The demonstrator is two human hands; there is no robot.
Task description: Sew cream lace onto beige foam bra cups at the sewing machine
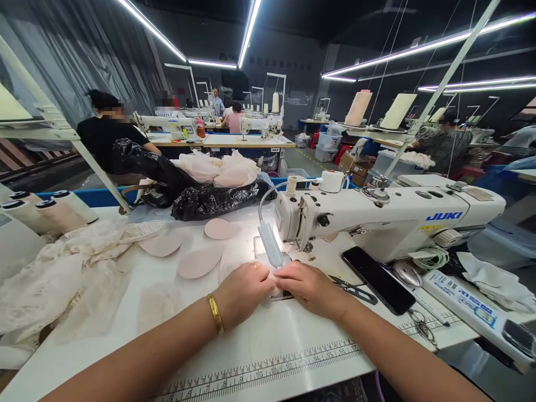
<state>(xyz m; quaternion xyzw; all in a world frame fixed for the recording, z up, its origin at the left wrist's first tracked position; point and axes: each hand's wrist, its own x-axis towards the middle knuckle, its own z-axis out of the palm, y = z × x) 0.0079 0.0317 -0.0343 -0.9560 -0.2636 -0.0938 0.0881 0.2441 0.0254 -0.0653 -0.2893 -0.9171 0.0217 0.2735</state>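
Note:
My left hand (pixel 247 290), with a gold bracelet at its wrist, is closed just in front of the sewing machine's (pixel 377 209) needle area. Close against it, my right hand (pixel 307 287) is closed too, thumb and fingers pinched. Both grip a pale piece of fabric (pixel 228 271), mostly hidden by the fingers and the lamp. A small lamp (pixel 269 243) on a bendable neck lights this spot from above. Left of my hands lie flat beige pads (pixel 200 262), rounded in outline. To the right, black thread snips (pixel 355 290) rest beside a black phone (pixel 379 279).
Cream lace fabric (pixel 54 279) is heaped on the left, with thread cones (pixel 62 215) behind it. A black plastic bag (pixel 213 201) bearing pale fabric sits at the back edge. A long white box (pixel 473 312) lies at right. Co-workers sit at machines beyond.

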